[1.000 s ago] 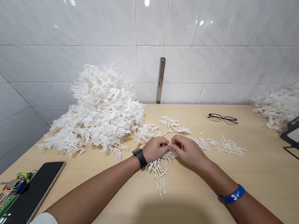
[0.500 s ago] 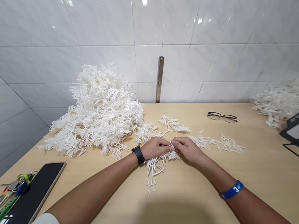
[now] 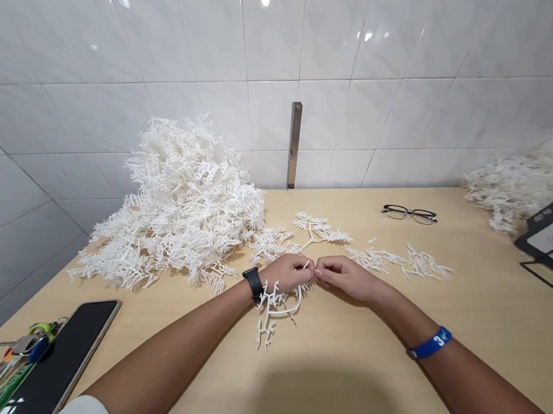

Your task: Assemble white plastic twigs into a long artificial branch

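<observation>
White branch [image 3: 268, 313], seemingly half-worked, pinched in left hand [image 3: 289, 272]; right hand [image 3: 348, 277] just beside, grip unclear; loose sprigs [image 3: 423, 264] at three o'clock, big heap [image 3: 190, 206] remaining at ten.

The left forearm [image 3: 189, 344] is sporting a black wristwatch [image 3: 253, 285], with a pale sleeve [image 3: 84, 412] peeking in near the elbow, and over on the right forearm [image 3: 406, 322], a blue wristband [image 3: 424, 349] is flashing a white "3" [image 3: 440, 340] beside smaller white marks!
</observation>
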### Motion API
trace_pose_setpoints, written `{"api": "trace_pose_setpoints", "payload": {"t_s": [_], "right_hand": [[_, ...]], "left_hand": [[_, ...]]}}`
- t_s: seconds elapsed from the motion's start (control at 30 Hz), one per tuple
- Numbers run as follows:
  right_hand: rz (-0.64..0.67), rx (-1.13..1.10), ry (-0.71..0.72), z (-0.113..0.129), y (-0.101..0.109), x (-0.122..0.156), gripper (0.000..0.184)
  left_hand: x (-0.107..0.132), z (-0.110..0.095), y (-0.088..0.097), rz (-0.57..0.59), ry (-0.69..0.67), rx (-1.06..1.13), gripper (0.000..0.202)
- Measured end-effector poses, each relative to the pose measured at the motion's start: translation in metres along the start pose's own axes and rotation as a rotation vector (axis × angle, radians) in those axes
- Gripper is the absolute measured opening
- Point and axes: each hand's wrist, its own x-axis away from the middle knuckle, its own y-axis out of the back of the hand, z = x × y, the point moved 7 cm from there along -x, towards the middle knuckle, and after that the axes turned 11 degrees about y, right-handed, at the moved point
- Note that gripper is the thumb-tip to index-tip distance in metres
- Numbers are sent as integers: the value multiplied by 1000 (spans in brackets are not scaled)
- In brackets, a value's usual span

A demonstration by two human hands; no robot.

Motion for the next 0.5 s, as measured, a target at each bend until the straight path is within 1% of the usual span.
{"api": "trace_pose_setpoints", "payload": {"t_s": [0.17,0.27,0.33,0.4,0.47,0.5], "right_hand": [[50,37,-9,3,-7,0,36],[-7,106,-44,3,-4,0,26],[-103,265,-49,6,6,0,25],[-249,513,-78,10,25,3,28],[-390,747,-160,13,46,10,30],[-445,830,-212,13,56,14,31]], "left_hand": [[0,-2,-2,57,-65,2,18],[1,-3,0,55,-85,6,15],[1,-4,2,23,-84,27,16],[0,-4,4,3,-74,44,21],[0,-3,3,13,-55,63,27],[0,-2,2,22,-40,77,30]]}}
